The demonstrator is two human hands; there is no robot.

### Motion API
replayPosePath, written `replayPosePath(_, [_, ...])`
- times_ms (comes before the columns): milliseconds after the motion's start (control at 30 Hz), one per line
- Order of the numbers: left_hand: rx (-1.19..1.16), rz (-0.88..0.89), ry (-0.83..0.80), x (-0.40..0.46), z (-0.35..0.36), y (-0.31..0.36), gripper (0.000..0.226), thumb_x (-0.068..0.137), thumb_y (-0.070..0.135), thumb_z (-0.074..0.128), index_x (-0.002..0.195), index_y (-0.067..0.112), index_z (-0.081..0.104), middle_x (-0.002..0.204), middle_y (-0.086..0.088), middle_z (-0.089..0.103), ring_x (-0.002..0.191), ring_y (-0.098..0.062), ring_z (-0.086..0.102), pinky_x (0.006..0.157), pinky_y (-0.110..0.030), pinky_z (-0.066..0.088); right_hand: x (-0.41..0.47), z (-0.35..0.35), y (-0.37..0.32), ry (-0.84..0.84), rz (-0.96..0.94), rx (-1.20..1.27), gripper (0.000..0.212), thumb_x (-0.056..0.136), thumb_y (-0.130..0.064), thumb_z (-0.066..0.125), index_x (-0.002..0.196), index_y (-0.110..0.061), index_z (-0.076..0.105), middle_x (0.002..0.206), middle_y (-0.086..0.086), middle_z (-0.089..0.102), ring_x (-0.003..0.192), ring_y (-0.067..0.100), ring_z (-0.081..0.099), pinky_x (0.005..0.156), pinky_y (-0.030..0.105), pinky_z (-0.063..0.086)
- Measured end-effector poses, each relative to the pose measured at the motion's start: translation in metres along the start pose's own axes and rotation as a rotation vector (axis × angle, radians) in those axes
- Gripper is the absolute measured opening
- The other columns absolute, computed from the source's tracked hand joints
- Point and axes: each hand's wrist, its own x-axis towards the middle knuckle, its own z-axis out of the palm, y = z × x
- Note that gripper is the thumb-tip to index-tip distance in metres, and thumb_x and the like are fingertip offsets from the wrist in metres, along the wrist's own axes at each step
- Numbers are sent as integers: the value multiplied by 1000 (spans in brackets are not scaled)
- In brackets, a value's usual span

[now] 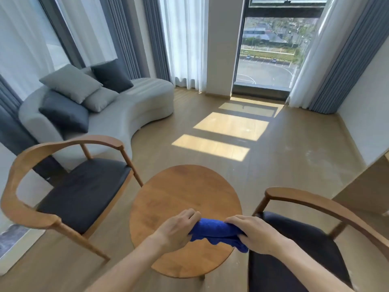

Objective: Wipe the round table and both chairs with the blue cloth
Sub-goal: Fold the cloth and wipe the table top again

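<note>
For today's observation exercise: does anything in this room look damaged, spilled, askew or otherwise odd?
Nothing stands out. Both hands hold the blue cloth above the bare round table; a chair stands upright on its left.

Both my forearms come into view bare from the bottom edge, with no sleeve reaching as far as the wrists. My left hand point(175, 229) shows its back and knuckles, the fingers slim, with nothing on them that I can make out. My right hand point(255, 234) is just as plain: its back and the wrist carry no band I can see. My nails are mostly hidden, so I cannot tell how they are kept.
</note>
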Motion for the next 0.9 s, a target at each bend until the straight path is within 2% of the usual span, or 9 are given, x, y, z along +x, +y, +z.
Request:
replayPosePath(133, [-5,-145,-25,-23,35,-27,40,75,11,60,92,25,28,95,0,46,83,-15,46,64,-23,41,33,54,2,-33,-18,40,44,92,-13,44,132,-30,47,126,-10,58,108,13,55,90,28,44])
replayPosePath(233, [23,-172,18,-25,47,-51,59,48,6,76,87,23,35,81,6,49,67,-9,51,51,-10,33,66,81,8,-14,-12,40,47,94,-11,43,138,-28,44,135,-11,52,115,13,51,93,26,40])
replayPosePath(367, [104,-221,120,-6,78,-109,68,35,-2,79,90,17,43,83,3,53,69,-12,55,49,-16,45,128,117,25,101,-34,-56,49,88,-8,57,134,-22,50,136,-8,54,115,18,56,91,29,47])
replayPosePath(467, [187,-230,271,22,113,-165,66,38,-13,75,92,11,45,86,-6,59,79,-19,53,53,-20,50,182,149,40,279,-30,-95,54,66,2,69,117,-18,62,117,-4,66,97,19,66,73,29,56])
replayPosePath(567, [241,-198,344,47,151,-221,46,58,-18,61,92,9,46,87,-12,60,89,-24,48,65,-27,55,230,193,54,414,16,-231,48,76,2,43,114,-11,69,119,5,67,104,24,63,86,36,54])
replayPosePath(667, [363,-124,207,45,205,-272,36,68,-7,61,98,7,48,99,-17,56,96,-32,49,81,-39,54,255,256,70,321,89,-331,46,76,-4,45,116,-10,68,123,10,66,108,29,64,87,39,55])
replayPosePath(733, [306,-101,0,26,232,-288,60,51,10,77,105,8,48,110,-19,53,103,-34,53,82,-41,55,253,293,70,130,95,-350,48,64,-13,70,113,-11,69,124,12,65,107,33,65,83,39,57])
replayPosePath(800, [207,-107,-141,8,247,-293,76,41,17,78,111,8,50,116,-20,58,109,-35,58,84,-42,55,248,314,68,21,142,-325,56,56,-18,79,111,-12,70,127,13,61,111,35,60,86,41,55])
replayPosePath(900, [116,-66,-96,11,243,-297,63,49,16,72,108,10,52,112,-16,58,107,-32,55,81,-37,54,258,306,73,85,79,-336,41,61,-19,75,102,-17,68,124,12,61,113,33,51,89,41,45])
